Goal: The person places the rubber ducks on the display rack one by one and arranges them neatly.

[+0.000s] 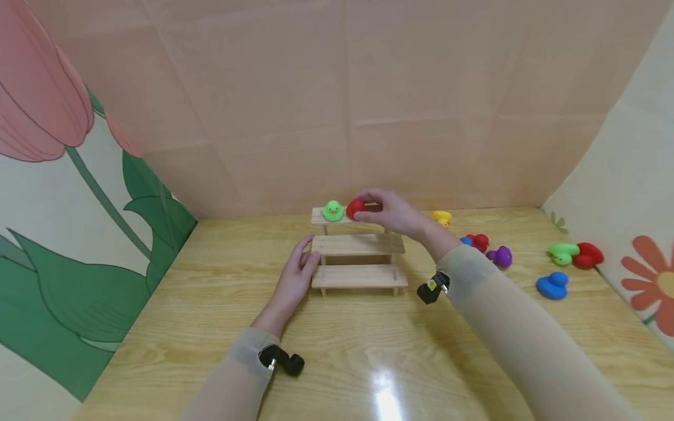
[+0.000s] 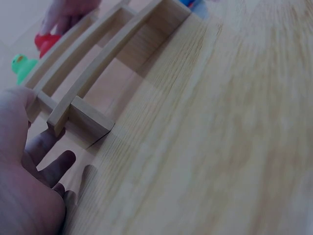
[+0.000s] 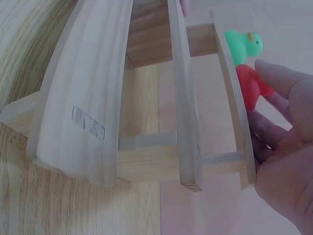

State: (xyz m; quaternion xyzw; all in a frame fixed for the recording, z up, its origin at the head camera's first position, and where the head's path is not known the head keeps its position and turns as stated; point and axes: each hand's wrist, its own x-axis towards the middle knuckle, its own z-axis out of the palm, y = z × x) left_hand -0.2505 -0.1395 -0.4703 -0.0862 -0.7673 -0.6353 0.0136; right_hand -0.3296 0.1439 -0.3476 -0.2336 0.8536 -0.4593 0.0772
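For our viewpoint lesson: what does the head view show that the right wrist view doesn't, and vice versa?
Head only: a purple toy duck, a blue toy duck, an orange flower print. Right wrist only: curled lower fingers of the right hand. Both: that hand gripping a red toy duck, a green toy duck, the tiered wooden stand.

The head view looks down from farther back; wrist views look closely from each side. All share the shelf [image 1: 358,244] and red duck [image 1: 355,208].

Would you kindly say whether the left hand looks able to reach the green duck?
Probably yes: the left hand touches the rack, and nothing blocks the left side of the green duck.
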